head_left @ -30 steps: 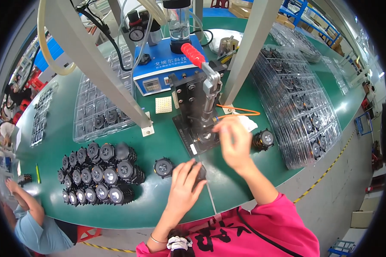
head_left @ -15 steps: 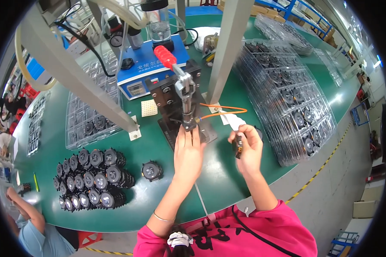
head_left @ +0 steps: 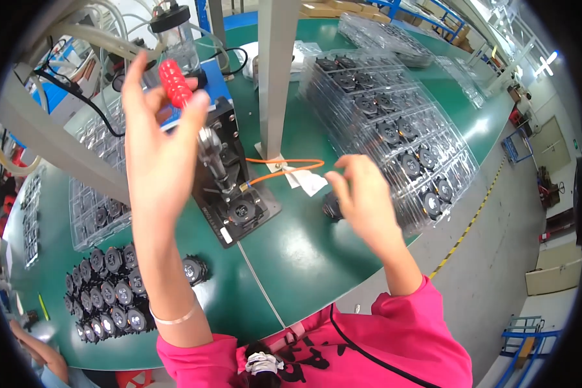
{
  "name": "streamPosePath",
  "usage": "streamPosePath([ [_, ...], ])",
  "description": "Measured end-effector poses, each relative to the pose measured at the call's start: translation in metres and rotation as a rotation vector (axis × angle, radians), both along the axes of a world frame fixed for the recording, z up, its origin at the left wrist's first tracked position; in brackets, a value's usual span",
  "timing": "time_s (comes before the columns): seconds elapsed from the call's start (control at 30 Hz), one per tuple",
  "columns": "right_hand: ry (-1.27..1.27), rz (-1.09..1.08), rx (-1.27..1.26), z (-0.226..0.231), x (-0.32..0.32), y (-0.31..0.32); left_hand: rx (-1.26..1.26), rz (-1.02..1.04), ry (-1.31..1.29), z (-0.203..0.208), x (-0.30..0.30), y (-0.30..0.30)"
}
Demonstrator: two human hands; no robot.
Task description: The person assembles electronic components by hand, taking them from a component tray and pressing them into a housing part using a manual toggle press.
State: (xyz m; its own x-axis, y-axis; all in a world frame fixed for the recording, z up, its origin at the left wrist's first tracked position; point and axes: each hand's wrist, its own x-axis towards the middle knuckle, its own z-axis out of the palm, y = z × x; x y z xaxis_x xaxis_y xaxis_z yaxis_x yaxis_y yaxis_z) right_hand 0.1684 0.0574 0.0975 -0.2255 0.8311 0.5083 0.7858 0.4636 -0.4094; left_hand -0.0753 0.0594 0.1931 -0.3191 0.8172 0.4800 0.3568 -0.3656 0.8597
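On the base of a metal clamp (head_left: pixel 212 154) lies a round black device (head_left: pixel 242 211), face up. Left of it, the left hand (head_left: pixel 158 152) is at the clamp's red handle (head_left: pixel 174 84), fingers spread apart around it. The right hand (head_left: pixel 370 202), fingers bent, is right beside another black device (head_left: pixel 332 205) on the green surface (head_left: pixel 297 262); whether it grips cannot be told. Stacked clear trays (head_left: pixel 339 132) stand beyond.
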Motion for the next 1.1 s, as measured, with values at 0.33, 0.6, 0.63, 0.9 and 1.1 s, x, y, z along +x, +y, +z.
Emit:
streamPosePath([
  [0.33, -0.311, 0.009, -0.057, -0.011, -0.013, 0.001, 0.453, 0.302, 0.864, -0.114, 0.038, -0.053],
  [0.6, -0.454, 0.318, -0.028, -0.024, -0.006, 0.013, -0.021, -0.245, -0.145, -0.188, 0.137, -0.081],
  [0.63, -0.477, 0.305, -0.110, -0.028, -0.004, 0.013, -0.106, -0.344, -0.316, -0.193, 0.148, -0.080],
  [0.9, 0.047, 0.305, -0.256, -0.013, 0.008, 0.012, -0.248, -0.616, -0.377, -0.204, 0.170, -0.072],
  [1.1, -0.326, 0.425, -0.438, 0.016, 0.039, -0.007, -0.199, -0.611, -0.383, -0.200, 0.161, -0.068],
])
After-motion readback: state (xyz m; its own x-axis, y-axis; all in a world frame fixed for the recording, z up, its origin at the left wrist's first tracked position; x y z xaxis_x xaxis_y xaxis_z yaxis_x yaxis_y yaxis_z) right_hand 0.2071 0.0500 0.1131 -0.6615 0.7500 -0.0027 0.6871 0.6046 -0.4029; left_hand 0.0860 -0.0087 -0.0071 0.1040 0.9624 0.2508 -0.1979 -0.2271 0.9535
